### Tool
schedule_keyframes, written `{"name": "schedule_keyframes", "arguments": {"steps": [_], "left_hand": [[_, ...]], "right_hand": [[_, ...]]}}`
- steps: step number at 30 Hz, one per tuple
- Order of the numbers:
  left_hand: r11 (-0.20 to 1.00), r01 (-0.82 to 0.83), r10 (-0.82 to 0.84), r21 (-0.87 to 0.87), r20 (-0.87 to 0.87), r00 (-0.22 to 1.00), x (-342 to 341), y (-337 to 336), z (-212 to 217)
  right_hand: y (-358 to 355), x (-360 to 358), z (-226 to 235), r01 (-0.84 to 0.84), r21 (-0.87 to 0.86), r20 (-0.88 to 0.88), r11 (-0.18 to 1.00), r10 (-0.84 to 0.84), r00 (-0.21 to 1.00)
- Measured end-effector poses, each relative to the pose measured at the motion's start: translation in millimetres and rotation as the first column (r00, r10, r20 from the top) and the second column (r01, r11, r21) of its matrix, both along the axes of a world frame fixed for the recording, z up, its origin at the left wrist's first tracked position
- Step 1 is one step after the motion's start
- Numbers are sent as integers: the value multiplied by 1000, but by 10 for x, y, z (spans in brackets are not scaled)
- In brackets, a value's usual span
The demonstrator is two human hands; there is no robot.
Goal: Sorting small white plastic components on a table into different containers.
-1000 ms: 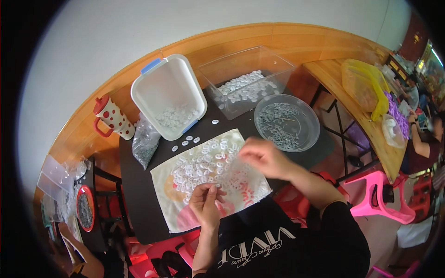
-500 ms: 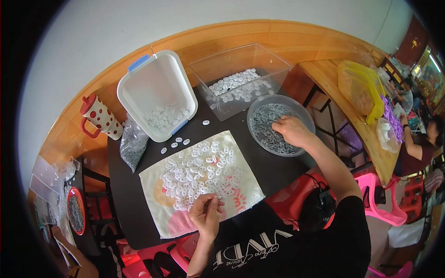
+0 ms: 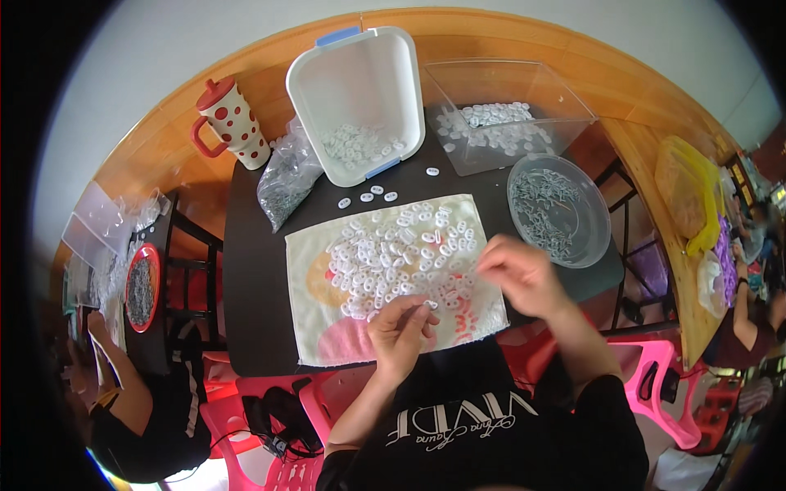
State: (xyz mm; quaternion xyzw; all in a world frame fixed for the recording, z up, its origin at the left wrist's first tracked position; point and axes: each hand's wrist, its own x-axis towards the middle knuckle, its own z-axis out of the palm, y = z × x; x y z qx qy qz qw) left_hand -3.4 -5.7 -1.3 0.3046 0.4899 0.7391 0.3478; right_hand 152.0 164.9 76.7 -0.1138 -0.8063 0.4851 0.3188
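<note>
My left hand (image 3: 399, 337) is closed in a pinch on a small white oval plastic piece (image 3: 431, 304), above the front part of a cream towel (image 3: 307, 286) with coloured patches. A spread heap of similar white oval pieces (image 3: 381, 258) lies on the towel, some with dark marks. My right hand (image 3: 524, 277) is over the towel's right edge, its fingertips drawn together; whatever they hold is too small and blurred to make out. Beyond it, at the right, a round clear tub (image 3: 591, 214) holds many small grey metal pieces (image 3: 547, 196), thin and hook-like.
A white bin (image 3: 352, 82) and a clear box (image 3: 524, 78), both with white ovals, stand at the back. Left of them are a bag of grey pieces (image 3: 286, 184) and a dotted tumbler (image 3: 233, 127). Several ovals (image 3: 377, 190) lie on the dark table (image 3: 254, 270). People sit both sides.
My right hand has come out of the tub of metal pieces and moved left to the towel's edge, nearer my left hand. My left hand still pinches the white oval. The whole view has shifted.
</note>
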Motion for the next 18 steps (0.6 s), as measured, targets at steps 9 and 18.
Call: {"name": "schedule_keyframes", "arguments": {"steps": [9,18], "left_hand": [[998,45,-47,53,23,999,6,-14,10],[996,72,-74,54,44,996,1,-32,10]], "right_hand": [[-399,-381,-196,-94,43,-5,995,94,996],[-419,-419,-237,-32,4,-12,999,32,999]]}}
